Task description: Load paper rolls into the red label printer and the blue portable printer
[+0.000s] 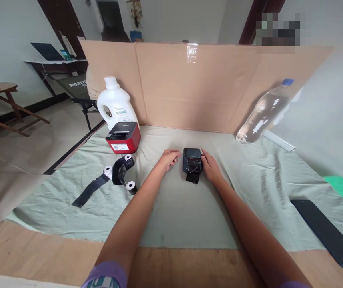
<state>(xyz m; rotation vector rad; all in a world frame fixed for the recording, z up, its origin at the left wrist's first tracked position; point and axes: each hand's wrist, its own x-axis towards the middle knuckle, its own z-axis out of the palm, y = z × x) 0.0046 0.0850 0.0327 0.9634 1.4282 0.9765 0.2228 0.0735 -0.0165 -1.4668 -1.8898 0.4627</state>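
Note:
A small black printer point(192, 155) sits on the green cloth in the middle, with a strip of shiny black paper point(193, 177) hanging from its front. My right hand point(211, 166) touches the printer's right side, fingers bent along its edge. My left hand point(169, 158) is just left of the printer, a small gap away, its fingers curled together; whether anything small is between them is hidden. Left of my hands lie paper rolls point(131, 187) with white ends and black strips, one strip point(91, 191) unrolled toward the front left.
A red and black printer point(124, 138) stands at the left before a white jug point(115, 102). Behind is a cardboard panel point(186, 88). A clear bottle point(264, 114) leans at the right, near a white bar point(279, 141). A black flat object point(327, 232) lies front right.

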